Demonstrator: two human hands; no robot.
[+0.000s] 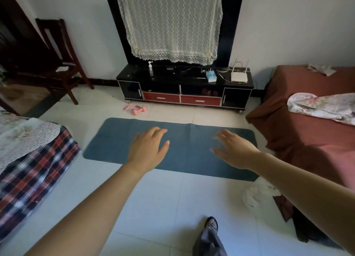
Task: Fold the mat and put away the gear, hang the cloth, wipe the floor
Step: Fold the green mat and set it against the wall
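A blue-grey mat [188, 146] lies flat and unfolded on the pale tiled floor in front of the TV stand. My left hand [148, 150] and my right hand [233, 150] both reach out above it, palms down, fingers spread, holding nothing. A pink dumbbell [139, 109] and a pink strap-like item [129, 108] lie on the floor beyond the mat's far left corner. A crumpled white cloth [257, 195] lies on the floor near the mat's near right corner, partly hidden by my right forearm.
A black and red TV stand [184, 88] stands against the far wall under a lace-covered screen [171, 25]. A red-covered sofa [307, 125] is on the right, a plaid-covered seat [32, 171] on the left, a wooden chair [61, 63] at the back left. My foot [211, 225] is on the tiles.
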